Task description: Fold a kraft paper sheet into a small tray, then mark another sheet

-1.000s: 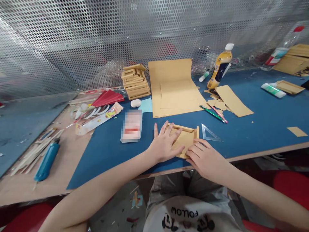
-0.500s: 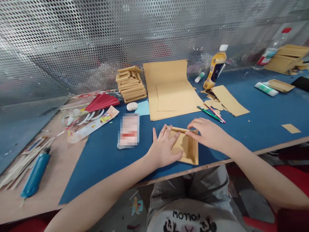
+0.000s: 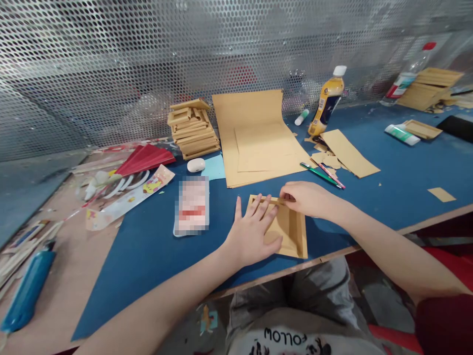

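Observation:
A shallow tan cardboard tray (image 3: 291, 231) with raised, folded edges lies at the front edge of the blue tabletop. My left hand (image 3: 253, 229) rests over its left side with the fingers spread, covering much of the bottom and left wall. At the far wall, the thumb and fingers of my right hand (image 3: 305, 199) are pinched together on the rim, near the right corner. The fingertips partly hide that part of the wall. Just beyond the tray are tan paper sheets (image 3: 254, 148), a green pen (image 3: 320, 174) and a pink pen (image 3: 328, 172).
Left of the tray lies a phone (image 3: 192, 207), with a white earbud case (image 3: 195, 165) behind it. A stack of cardboard frames (image 3: 194, 130) stands against the perforated metal screen (image 3: 148, 74). Rightward are a yellow drink bottle (image 3: 327, 103), paper scraps and a glue stick (image 3: 402, 134).
My right hand has slid left along the tray's far rim, its fingers now more curled. The left hand stays spread on the tray. The camera view has shifted slightly.

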`<action>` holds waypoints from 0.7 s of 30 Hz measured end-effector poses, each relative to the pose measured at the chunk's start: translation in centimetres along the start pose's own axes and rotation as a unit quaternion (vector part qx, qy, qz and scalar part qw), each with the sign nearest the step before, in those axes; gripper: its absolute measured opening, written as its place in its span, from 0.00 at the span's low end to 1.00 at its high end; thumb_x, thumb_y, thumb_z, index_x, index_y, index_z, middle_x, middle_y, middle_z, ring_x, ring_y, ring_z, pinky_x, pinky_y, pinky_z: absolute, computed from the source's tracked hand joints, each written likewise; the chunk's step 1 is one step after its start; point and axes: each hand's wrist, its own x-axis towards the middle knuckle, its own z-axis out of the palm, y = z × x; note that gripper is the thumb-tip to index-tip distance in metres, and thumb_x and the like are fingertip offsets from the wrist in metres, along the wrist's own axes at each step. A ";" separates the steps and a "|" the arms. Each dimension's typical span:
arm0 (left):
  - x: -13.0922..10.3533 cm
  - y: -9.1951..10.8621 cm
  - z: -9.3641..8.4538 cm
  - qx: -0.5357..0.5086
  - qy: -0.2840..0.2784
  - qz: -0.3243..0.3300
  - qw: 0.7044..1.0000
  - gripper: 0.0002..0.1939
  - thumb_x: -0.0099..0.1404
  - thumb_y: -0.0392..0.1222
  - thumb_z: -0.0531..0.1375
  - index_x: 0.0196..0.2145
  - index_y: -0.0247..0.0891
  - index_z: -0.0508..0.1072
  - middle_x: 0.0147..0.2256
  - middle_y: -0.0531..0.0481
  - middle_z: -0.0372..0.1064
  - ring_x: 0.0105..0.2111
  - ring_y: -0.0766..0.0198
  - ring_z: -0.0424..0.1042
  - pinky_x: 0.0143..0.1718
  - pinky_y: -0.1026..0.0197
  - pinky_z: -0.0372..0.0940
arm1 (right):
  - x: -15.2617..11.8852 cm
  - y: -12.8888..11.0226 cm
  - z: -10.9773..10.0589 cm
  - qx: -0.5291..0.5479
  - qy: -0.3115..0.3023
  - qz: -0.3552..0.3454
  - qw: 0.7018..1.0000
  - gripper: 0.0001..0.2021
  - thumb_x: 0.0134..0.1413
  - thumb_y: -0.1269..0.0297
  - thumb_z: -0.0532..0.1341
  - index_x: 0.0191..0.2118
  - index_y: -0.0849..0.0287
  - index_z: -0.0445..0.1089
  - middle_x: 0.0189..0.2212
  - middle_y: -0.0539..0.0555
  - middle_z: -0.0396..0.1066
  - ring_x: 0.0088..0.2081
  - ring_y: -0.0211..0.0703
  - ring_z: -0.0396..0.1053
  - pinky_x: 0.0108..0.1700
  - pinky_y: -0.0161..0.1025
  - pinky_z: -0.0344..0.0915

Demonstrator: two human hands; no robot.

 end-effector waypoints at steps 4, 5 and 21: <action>0.0 -0.1 0.0 -0.004 -0.009 0.001 1.000 0.32 0.65 0.58 0.48 0.63 0.42 0.53 0.66 0.45 0.40 0.65 0.49 0.41 0.60 0.33 0.25 | -0.4 0.3 0.0 0.030 0.018 -0.013 0.999 0.05 0.54 0.69 0.57 0.35 0.59 0.70 0.31 0.53 0.71 0.32 0.41 0.67 0.33 0.36 0.60; 0.0 -0.1 0.0 -0.004 -0.008 0.000 1.000 0.32 0.65 0.58 0.48 0.63 0.42 0.53 0.66 0.45 0.40 0.65 0.49 0.42 0.61 0.33 0.25 | -0.7 0.4 -0.1 0.049 0.033 -0.022 0.998 0.06 0.55 0.68 0.57 0.37 0.59 0.70 0.33 0.54 0.71 0.34 0.42 0.68 0.35 0.36 0.61; 0.1 -0.1 0.0 -0.006 -0.003 -0.004 1.000 0.30 0.66 0.57 0.48 0.62 0.42 0.56 0.66 0.46 0.41 0.65 0.49 0.43 0.62 0.35 0.26 | -7.6 3.5 2.1 -0.058 0.122 -0.245 0.960 0.13 0.62 0.73 0.53 0.47 0.57 0.71 0.45 0.54 0.75 0.50 0.42 0.69 0.48 0.42 0.64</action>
